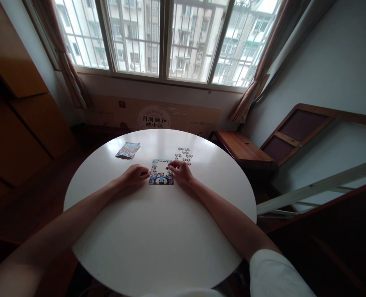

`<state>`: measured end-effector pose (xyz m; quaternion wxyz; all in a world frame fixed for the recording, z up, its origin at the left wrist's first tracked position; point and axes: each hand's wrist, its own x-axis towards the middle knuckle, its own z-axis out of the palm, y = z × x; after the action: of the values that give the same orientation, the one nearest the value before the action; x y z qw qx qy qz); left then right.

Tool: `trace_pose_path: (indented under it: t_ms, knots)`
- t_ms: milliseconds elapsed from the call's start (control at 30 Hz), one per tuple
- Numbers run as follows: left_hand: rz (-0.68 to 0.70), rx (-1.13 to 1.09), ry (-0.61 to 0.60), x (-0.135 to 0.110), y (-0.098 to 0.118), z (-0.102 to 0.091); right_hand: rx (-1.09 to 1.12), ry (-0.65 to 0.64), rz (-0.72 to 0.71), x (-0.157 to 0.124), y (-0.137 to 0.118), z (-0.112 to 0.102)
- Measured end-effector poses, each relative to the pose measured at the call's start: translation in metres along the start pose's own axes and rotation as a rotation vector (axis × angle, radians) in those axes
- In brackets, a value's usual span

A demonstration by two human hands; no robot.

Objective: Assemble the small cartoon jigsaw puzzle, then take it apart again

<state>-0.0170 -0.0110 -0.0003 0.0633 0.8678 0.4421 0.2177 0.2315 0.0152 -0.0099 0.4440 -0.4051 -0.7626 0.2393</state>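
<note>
A small jigsaw puzzle (161,180) lies on the round white table (158,231), its border and lower part joined and its middle bare. My right hand (180,170) is at the puzzle's right side, thumb and forefinger pinched on a dark puzzle piece (167,168) over the inner edge of the gap. My left hand (136,173) rests on the table just left of the puzzle, fingers curled in; whether anything is inside them is hidden. Several loose puzzle pieces (184,149) lie spread out beyond my right hand.
A colourful printed packet (127,150) lies at the table's far left. Past the table stand a wooden bench (245,145) on the right and a printed box (177,115) under the barred window. A pale ladder-like frame (319,185) leans at the right.
</note>
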Motion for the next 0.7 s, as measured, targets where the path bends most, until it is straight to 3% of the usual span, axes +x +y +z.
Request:
trace_pose_path:
  t_ms: [700]
  knots:
    - [-0.009, 0.006, -0.006, -0.0009, 0.01, -0.0076, -0.018, -0.139, -0.04, -0.0031, -0.0063, -0.0016]
